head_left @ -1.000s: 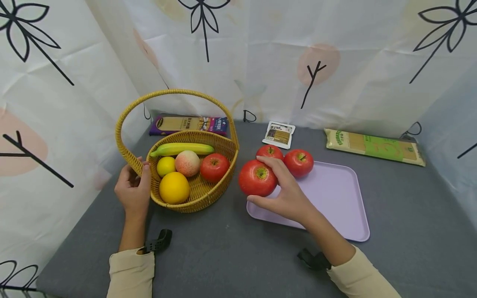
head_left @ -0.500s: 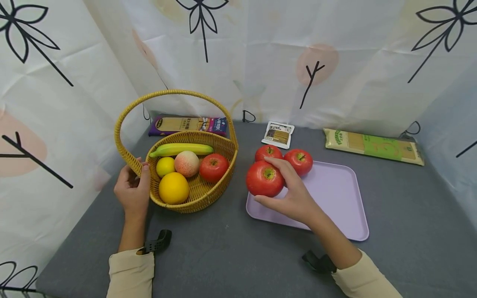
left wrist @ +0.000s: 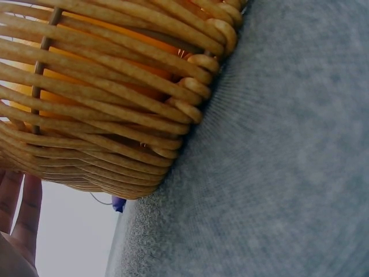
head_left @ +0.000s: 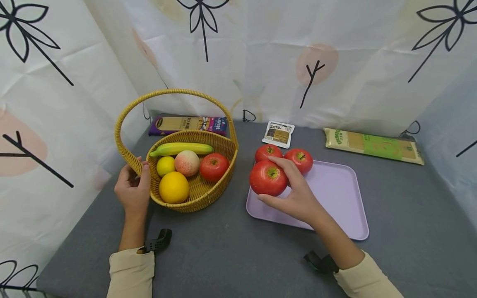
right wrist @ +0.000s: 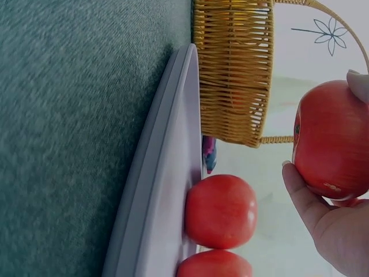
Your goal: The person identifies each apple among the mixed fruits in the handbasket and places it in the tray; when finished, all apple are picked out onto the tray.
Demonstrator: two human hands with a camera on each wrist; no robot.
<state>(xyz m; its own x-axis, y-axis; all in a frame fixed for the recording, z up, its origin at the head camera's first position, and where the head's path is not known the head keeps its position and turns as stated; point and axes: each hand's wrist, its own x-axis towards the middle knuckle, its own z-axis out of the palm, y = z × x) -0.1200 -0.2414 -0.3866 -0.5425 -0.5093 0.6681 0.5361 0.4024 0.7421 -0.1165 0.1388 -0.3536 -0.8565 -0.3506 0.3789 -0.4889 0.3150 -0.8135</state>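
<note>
A yellow wicker basket [head_left: 203, 203] stands on the left of the table. My left hand [head_left: 134, 188] grips it at the left rim, where the tall handle joins; in the left wrist view, fingers [left wrist: 26, 213] show beside the woven wall. Inside lie a banana [head_left: 182, 149], a peach [head_left: 187, 163], a small yellow fruit [head_left: 165, 167], an orange [head_left: 174, 188] and a red apple [head_left: 214, 167]. My right hand [head_left: 298, 198] holds another red apple [head_left: 268, 178] between thumb and fingers, raised above the lilac tray [head_left: 335, 198]. Two more apples [head_left: 299, 160] sit at the tray's back left corner.
Behind the basket lies a purple noodle packet [head_left: 186, 125]. A small white sachet [head_left: 278, 134] is behind the apples, and a long green-and-tan packet [head_left: 374, 147] lies at the back right. A patterned white curtain [head_left: 268, 74] closes off the back and sides.
With the apple in its grasp, my right hand has shifted a little to the right, away from the basket and further over the tray. My left hand stays put at the basket.
</note>
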